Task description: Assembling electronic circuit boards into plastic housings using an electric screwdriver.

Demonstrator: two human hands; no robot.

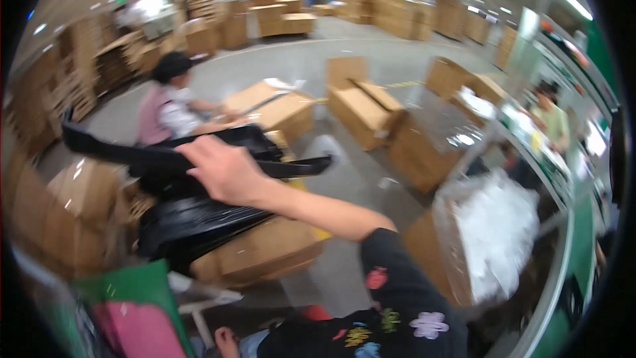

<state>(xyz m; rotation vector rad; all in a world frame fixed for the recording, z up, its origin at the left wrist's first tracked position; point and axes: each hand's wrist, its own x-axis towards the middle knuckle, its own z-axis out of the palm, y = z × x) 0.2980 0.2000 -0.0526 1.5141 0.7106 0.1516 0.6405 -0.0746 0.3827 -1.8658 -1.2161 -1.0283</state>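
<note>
My right hand (225, 171) reaches across to the left, its fingers closed over the middle of a long black strip-like part (119, 150) with upturned ends. The strip is held over a carton lined with a shiny black plastic bag (199, 222); whether they touch I cannot tell. Down at the lower edge my left hand (226, 343) shows only in part, beside my blue trousers. Its fingers are blurred and cut off, so their state is unclear.
A co-worker (169, 103) leans over a carton (278, 109) at far left. More open cartons (361, 109) stand ahead. To the right, a carton holds white plastic bags (497, 235) beside a metal-framed workbench (563, 245). A green and pink chair (142, 315) sits near left.
</note>
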